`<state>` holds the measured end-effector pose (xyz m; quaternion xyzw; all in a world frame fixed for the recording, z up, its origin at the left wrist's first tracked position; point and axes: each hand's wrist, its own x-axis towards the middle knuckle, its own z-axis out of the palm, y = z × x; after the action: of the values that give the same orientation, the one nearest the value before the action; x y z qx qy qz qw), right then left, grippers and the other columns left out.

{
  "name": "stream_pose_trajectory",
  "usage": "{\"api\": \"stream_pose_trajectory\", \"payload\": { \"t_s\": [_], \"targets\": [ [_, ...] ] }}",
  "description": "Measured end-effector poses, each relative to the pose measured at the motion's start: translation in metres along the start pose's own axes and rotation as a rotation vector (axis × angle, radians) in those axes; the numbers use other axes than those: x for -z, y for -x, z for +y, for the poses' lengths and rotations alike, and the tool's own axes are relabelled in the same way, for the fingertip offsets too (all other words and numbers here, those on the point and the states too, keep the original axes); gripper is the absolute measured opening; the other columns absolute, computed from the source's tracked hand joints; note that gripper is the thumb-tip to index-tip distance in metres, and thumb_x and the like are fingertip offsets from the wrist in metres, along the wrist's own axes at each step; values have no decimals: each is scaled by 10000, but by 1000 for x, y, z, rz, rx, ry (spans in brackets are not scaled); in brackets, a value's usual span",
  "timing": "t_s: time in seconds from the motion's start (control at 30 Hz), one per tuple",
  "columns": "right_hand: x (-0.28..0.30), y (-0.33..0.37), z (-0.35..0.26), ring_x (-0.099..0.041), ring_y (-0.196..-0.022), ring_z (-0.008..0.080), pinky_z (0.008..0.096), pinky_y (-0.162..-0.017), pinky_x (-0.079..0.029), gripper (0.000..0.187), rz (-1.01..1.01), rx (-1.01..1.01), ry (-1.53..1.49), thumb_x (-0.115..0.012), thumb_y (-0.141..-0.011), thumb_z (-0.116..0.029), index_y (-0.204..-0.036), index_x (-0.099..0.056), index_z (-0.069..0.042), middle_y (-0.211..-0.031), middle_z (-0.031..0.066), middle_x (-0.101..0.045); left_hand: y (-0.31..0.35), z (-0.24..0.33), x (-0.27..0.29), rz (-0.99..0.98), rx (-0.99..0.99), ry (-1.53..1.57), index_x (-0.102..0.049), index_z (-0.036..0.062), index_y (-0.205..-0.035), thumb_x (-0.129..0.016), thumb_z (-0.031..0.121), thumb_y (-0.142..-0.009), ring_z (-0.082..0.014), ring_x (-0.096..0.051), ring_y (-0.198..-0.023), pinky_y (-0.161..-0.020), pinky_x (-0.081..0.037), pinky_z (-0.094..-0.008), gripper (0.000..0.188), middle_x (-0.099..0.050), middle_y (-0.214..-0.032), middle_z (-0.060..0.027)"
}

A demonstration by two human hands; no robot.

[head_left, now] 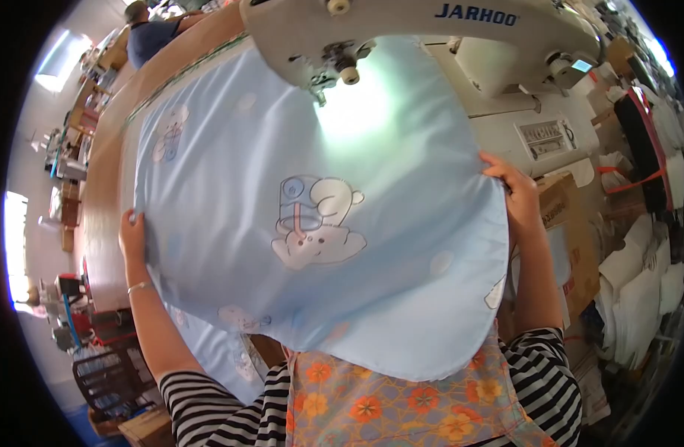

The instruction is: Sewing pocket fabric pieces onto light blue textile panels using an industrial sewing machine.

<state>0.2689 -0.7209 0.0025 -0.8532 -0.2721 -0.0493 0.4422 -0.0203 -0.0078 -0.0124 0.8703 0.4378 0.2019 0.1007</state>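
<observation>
A light blue fabric piece printed with cartoon animals is spread wide between my hands. Its rounded near edge hangs over my lap, and the far part lies under the head of a sewing machine. My left hand pinches the left edge, thumb against fingers. On the right edge, my right hand grips the cloth with its fingers on top. A small white tag shows at the right hem. The machine's lamp washes out the cloth beneath the needle area, so the needle's contact with it is hard to tell.
A wooden table runs along the left. Right of the cloth are a cardboard box and piled white fabric. A slatted chair stands at lower left. Another person works at the far left.
</observation>
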Motion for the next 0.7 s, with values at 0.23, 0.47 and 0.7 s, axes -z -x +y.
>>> {"api": "stream_pose_trajectory", "payload": {
  "t_s": [0.23,0.47,0.7],
  "targets": [
    [48,53,-70,-655,-998,261,285,-709,-510,418,-415,142,61,-527,-725,112,-1086,-658,-51,-1224,150,-636,86,179,-20,-47,-487,-57,-528,-14,-1299,-588,241,-903,-371,-393,-1334,-1121,-316,-422,475,-470,-1401,-213],
    [62,97,-90,-653,-805,294,315,-608,-506,552,-904,-71,-186,-556,-621,68,-1135,-656,-107,-1241,146,-620,181,338,-33,-290,-1020,96,-515,77,-1347,-579,297,-901,-355,-368,-1352,-1130,-269,-469,501,-413,-1446,-202],
    [17,161,7,-657,-959,286,360,-811,-536,378,-467,2,-92,-639,-653,44,-1009,-687,-74,-1042,80,-699,197,355,-48,-310,-1101,-88,-442,54,-1416,-523,324,-921,-340,-293,-1407,-1152,-208,-462,569,-361,-1500,-171]
  ]
}}
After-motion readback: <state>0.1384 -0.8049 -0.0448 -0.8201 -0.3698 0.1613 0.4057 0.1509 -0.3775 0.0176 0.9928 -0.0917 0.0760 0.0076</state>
